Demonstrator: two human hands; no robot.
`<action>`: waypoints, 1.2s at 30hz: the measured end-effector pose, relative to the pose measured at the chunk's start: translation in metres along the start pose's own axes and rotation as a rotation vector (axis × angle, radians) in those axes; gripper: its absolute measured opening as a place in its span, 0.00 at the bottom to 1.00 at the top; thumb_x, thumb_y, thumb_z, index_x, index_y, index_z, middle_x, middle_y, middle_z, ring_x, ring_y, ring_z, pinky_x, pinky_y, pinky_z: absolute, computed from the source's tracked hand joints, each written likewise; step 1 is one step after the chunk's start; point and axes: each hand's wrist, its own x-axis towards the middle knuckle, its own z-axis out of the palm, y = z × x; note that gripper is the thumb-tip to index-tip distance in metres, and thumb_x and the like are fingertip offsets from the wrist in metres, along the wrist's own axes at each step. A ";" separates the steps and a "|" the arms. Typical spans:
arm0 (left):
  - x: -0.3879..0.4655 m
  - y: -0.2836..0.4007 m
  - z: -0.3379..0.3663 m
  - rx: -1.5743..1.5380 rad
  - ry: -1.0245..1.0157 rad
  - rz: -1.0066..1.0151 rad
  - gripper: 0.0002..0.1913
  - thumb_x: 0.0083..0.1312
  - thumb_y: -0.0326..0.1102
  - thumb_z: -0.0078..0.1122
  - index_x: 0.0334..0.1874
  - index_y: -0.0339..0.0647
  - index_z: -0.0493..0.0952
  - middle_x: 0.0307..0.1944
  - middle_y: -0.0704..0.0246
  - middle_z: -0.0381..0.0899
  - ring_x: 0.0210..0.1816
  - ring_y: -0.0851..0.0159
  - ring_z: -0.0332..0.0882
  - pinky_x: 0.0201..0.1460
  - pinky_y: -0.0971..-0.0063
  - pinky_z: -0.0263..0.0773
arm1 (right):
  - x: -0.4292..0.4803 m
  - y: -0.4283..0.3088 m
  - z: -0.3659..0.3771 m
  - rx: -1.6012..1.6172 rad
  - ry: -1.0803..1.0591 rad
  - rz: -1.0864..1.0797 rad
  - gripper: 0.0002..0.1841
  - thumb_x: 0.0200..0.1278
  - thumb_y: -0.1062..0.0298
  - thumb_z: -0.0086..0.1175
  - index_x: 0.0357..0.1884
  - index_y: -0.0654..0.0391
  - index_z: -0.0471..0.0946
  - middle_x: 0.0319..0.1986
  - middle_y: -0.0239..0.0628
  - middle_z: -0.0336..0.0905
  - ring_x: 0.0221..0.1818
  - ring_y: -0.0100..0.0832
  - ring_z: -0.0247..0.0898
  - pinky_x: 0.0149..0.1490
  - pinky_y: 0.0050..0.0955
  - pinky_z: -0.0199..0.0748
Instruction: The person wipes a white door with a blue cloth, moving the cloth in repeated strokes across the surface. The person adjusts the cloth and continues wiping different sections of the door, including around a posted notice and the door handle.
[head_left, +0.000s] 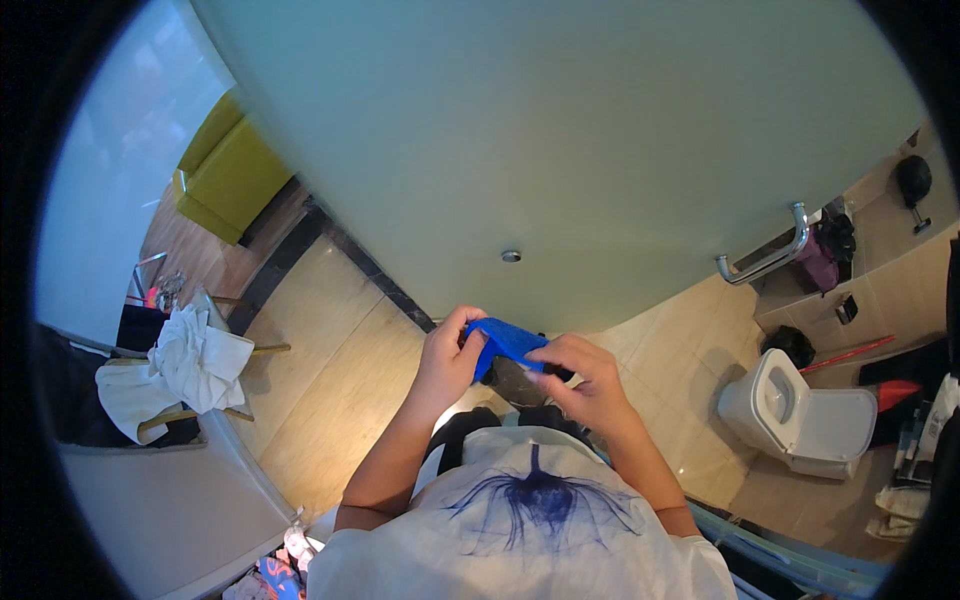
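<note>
In the head view my left hand (450, 360) grips one end of a blue cloth (508, 341), its thumb on top near the fold. At the cloth's other end my right hand (581, 375) pinches the edge between thumb and fingers. The cloth is folded and hangs in an arch between both hands, in front of my white shirt with a dark blue print (544, 495). Behind the hands stands a large frosted glass panel (585, 165) with a small round metal fitting (511, 256).
At right are a metal handle (765, 262), a white toilet with raised lid (832, 424), a red stick (847, 354) and a black bag (787, 345). At left, white cloth (199, 352) lies on a chair; a green armchair (236, 176) stands beyond the dark threshold (277, 255).
</note>
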 end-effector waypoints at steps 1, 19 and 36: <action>0.000 -0.003 -0.002 -0.097 -0.009 -0.015 0.06 0.62 0.25 0.45 0.40 0.35 0.69 0.28 0.68 0.73 0.30 0.74 0.70 0.33 0.81 0.66 | 0.000 0.000 0.005 0.040 -0.034 -0.019 0.13 0.44 0.76 0.60 0.35 0.60 0.77 0.29 0.39 0.75 0.31 0.32 0.71 0.35 0.25 0.69; -0.016 0.014 -0.039 -0.799 -0.404 -0.013 0.05 0.63 0.25 0.47 0.40 0.40 0.67 0.48 0.50 0.72 0.48 0.60 0.73 0.48 0.71 0.71 | 0.003 0.026 0.019 0.735 -0.137 0.436 0.21 0.63 0.56 0.45 0.50 0.63 0.71 0.41 0.38 0.75 0.44 0.27 0.68 0.51 0.25 0.64; -0.026 0.026 -0.038 -0.995 -0.327 -0.028 0.05 0.63 0.25 0.47 0.40 0.38 0.67 0.48 0.49 0.71 0.46 0.58 0.74 0.46 0.70 0.73 | -0.013 0.008 0.022 0.845 -0.045 0.220 0.17 0.54 0.77 0.52 0.48 0.63 0.73 0.44 0.41 0.74 0.45 0.30 0.71 0.50 0.27 0.69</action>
